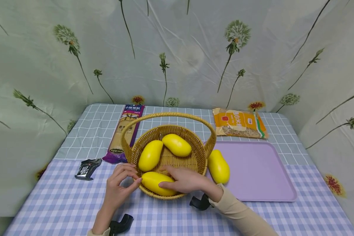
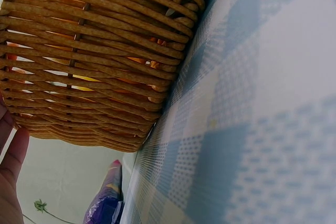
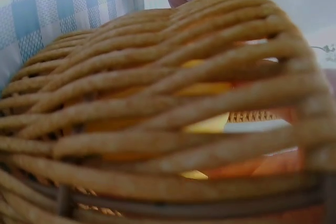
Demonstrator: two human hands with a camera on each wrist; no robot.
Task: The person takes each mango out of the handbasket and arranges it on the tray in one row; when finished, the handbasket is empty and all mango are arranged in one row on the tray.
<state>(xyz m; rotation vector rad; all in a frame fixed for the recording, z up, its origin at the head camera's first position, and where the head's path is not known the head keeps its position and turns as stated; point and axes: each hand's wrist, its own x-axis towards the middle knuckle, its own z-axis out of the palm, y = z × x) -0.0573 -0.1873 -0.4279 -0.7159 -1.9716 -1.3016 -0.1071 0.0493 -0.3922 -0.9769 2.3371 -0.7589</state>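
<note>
A round wicker basket [image 1: 177, 160] with a tall handle stands before me, with three yellow mangoes inside. My right hand [image 1: 186, 180] reaches over the near rim and grips the front mango [image 1: 153, 182], thumb on the near side and fingers on the far side. My left hand [image 1: 119, 183] pinches the basket's left rim, close to that mango's tip. Farther in lie a left mango [image 1: 150, 155] and a back mango [image 1: 177, 145]. Woven sides of the basket fill much of the left wrist view [image 2: 94, 72] and the right wrist view [image 3: 157, 103], hiding most of the grip.
Right of the basket lies a purple tray [image 1: 256, 170], another mango [image 1: 219, 167] on its left edge. An orange pasta bag [image 1: 239, 123] sits behind the tray. To the left are a long purple pasta pack [image 1: 124, 131] and a small black packet [image 1: 88, 169].
</note>
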